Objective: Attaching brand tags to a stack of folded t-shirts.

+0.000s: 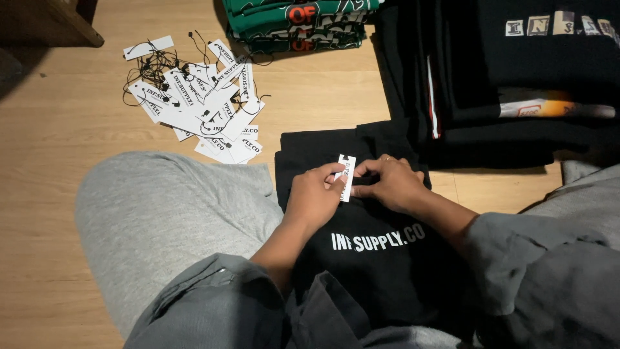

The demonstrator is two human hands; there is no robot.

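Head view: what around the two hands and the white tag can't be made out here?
- White tag: its lower end and any string are covered by the left hand and right hand.
- Black garment: near edge hidden under grey sleeves; shape unclear.
- Dark stack: cut off by the top and right edges.
- Loose tags pile: strings too tangled to count.

Left hand (314, 197) and right hand (391, 183) meet, fingertips pinched in a grip.
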